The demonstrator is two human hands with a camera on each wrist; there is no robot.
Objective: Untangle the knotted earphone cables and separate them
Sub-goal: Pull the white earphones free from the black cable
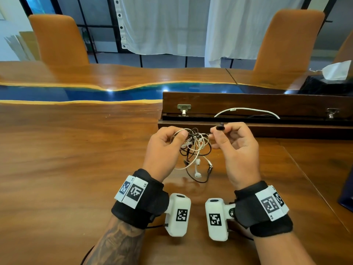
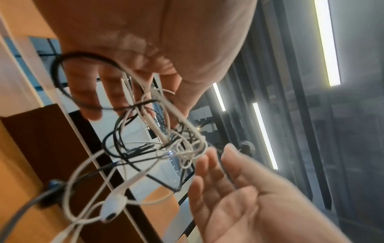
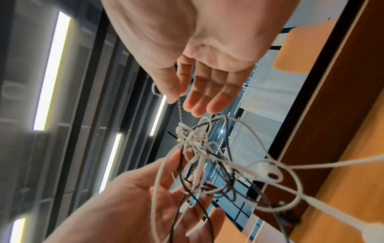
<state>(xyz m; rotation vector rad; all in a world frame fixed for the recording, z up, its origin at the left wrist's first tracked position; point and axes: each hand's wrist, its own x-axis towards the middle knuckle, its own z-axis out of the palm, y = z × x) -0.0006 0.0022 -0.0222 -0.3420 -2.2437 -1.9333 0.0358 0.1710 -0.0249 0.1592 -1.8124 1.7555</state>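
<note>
A tangle of white and black earphone cables (image 1: pixel 194 148) hangs in the air between my hands, above the wooden table (image 1: pixel 66 150). My left hand (image 1: pixel 180 135) pinches the top of the tangle, its fingers curled round several loops (image 2: pixel 145 105). My right hand (image 1: pixel 219 131) pinches a black earbud (image 1: pixel 219 128) between thumb and forefinger, and its black cable runs left into the knot (image 3: pixel 197 144). A white earbud (image 1: pixel 197 174) and a black plug (image 1: pixel 210 169) dangle below, close to the table.
An open dark wooden box (image 1: pixel 248 100) with metal hinges lies just beyond my hands, with a white cable (image 1: pixel 246 109) in it. Two orange chairs (image 1: pixel 59 39) stand across the table. A tissue box (image 1: pixel 332 81) sits far right, and a dark blue object (image 1: pixel 346 192) at the right edge.
</note>
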